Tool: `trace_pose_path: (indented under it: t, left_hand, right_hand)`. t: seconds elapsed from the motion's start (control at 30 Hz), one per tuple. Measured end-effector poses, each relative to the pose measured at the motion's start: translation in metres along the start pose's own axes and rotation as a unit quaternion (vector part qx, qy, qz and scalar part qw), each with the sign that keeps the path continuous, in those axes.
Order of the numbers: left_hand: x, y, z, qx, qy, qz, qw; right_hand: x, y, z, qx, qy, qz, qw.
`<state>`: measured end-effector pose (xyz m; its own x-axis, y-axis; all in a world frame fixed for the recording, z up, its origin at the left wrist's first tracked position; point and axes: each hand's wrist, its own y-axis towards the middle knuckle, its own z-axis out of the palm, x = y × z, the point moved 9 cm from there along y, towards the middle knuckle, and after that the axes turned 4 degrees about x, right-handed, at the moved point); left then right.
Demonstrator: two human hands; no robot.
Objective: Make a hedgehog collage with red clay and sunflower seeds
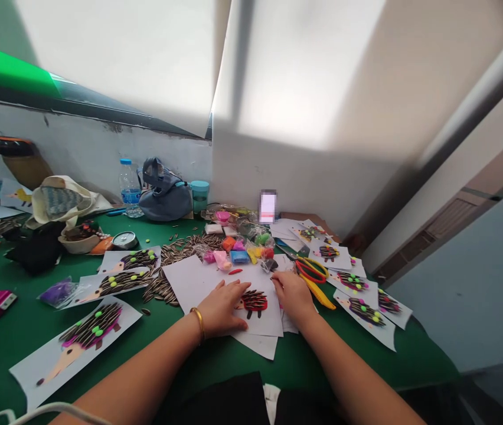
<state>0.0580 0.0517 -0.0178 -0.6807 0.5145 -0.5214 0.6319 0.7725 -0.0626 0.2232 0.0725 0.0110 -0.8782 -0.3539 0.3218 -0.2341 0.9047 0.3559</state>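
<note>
On a white sheet of paper lies a hedgehog picture, its red body studded with striped sunflower seeds. My left hand, with a gold bangle at the wrist, rests over the sheet's left part, fingers spread beside the hedgehog's head. To the right of the hedgehog, my right hand has its thumb and fingers pinched together above the sheet's right side. Whatever is between those fingertips is too small to make out. Just above the hedgehog is a small red piece of clay.
Behind the sheet lie sunflower seeds and bagged coloured clay. Scissors and a yellow-handled tool sit right of my right hand. Finished-looking hedgehog cards flank both sides. A water bottle and blue bag stand near the wall.
</note>
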Motion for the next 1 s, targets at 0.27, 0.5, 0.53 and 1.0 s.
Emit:
trace_pose_path:
  t: [0.27,0.5,0.53,1.0]
  left_hand:
    - [0.001,0.0,-0.001,0.001,0.008,-0.013,1.0]
    - [0.0,0.0,-0.001,0.002,0.001,-0.013,1.0]
    - [0.0,0.0,-0.001,0.002,-0.001,-0.013,1.0]
    - [0.001,0.0,-0.001,-0.003,-0.01,-0.014,1.0]
  right_hand:
    - [0.008,-0.038,0.006,-0.008,0.197,0.013,0.98]
    - [0.01,-0.041,0.007,0.009,0.175,0.006,0.984]
    - [0.011,-0.04,0.006,0.009,0.171,0.0,0.985]
    - [0.017,-0.039,0.013,0.011,0.118,-0.034,0.992]
